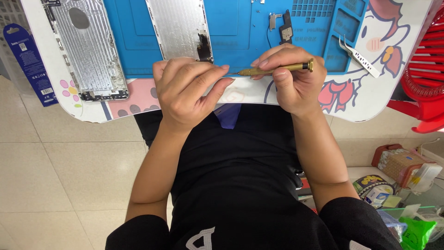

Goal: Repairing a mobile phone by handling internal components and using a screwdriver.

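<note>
My right hand [292, 78] grips a slim brass-coloured screwdriver [277, 69], held level with its tip pointing left. My left hand [189, 88] is curled with thumb and forefinger pinched together right at the screwdriver's tip; whatever is between the fingertips is too small to see. Both hands hover over the near edge of a blue work mat [236, 37] on a small white table with cartoon prints [370, 97]. Two silver phone back housings lie on it: one [88, 51] at the left, one [180, 28] on the mat just beyond my left hand.
Small dark phone parts [284, 28] lie on the mat beyond my right hand. White tweezers [360, 58] rest at the mat's right edge. A blue package [27, 60] sticks out at the far left. A red plastic stool [423, 69] and boxes of clutter [402, 171] stand at the right on the tiled floor.
</note>
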